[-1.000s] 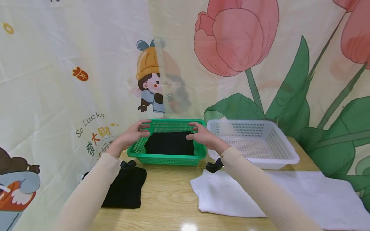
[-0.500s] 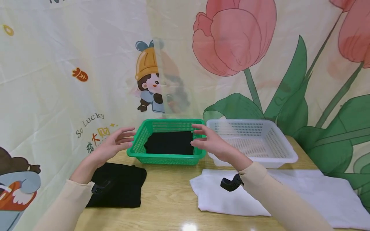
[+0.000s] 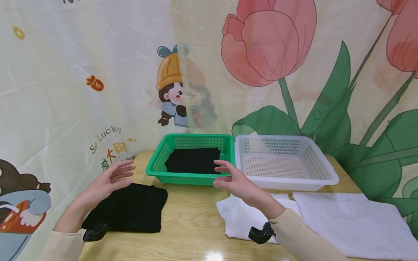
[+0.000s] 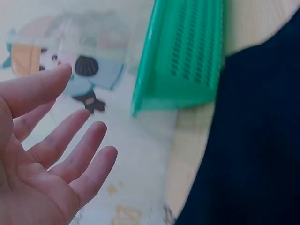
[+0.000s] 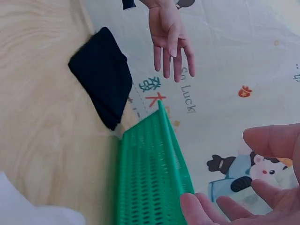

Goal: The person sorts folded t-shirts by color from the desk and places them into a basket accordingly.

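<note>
Head view: a black cloth [image 3: 194,160] lies in the green basket [image 3: 176,178] at mid-frame, a second black cloth [image 3: 140,210] on the worktop [image 3: 189,221] at lower left. Your left hand [image 3: 106,183] and right hand [image 3: 238,183] hold nothing, fingers apart; sweeping the right low could catch the basket's rim, shifting it.

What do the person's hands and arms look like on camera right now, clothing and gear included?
The left hand and right hand are bare, with no gloves or rings visible. The left sleeve and right sleeve are plain cream, with no print showing. A small, curved black device sits at each cuff: left device, right device. I see no cables.
</note>
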